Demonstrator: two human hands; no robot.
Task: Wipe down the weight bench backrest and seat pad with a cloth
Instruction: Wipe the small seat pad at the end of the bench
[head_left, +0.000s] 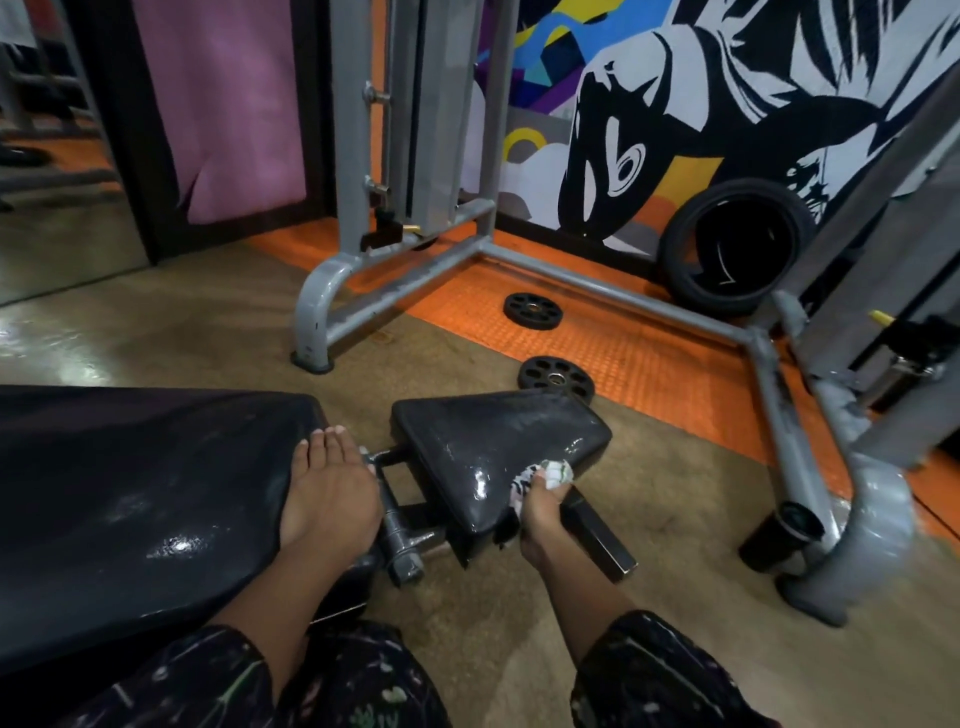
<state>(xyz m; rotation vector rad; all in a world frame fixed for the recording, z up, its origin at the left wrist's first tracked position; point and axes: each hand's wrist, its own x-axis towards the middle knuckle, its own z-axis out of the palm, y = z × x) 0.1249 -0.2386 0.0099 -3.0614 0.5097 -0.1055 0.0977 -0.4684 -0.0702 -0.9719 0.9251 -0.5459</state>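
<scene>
Both hands are on the bench. Left hand (330, 483) lies flat, fingers straight and together, on the right end of the backrest (130, 493), which fills the near left of the view. Right hand (543, 506) grips a bunched white patterned cloth (550, 475) and presses it against the near right edge of the seat pad (493, 447), the smaller wedge-shaped pad to the right of the backrest, across a gap where the frame (400, 525) shows.

Judging from the surfaces, the work looks well along. Wet-looking streaks and a glossy sheen run over the top of the seat pad, and the backrest shines in patches near the left hand, which suggests both have had at least one pass. What seems left is the near edge and side of the seat pad, where the cloth now sits; whether the far left of the backrest has been wiped cannot be told, as it runs out of view.

Beyond, two weight plates (532, 310) lie on the floor, and a tyre (732, 249) leans against the painted wall.
</scene>
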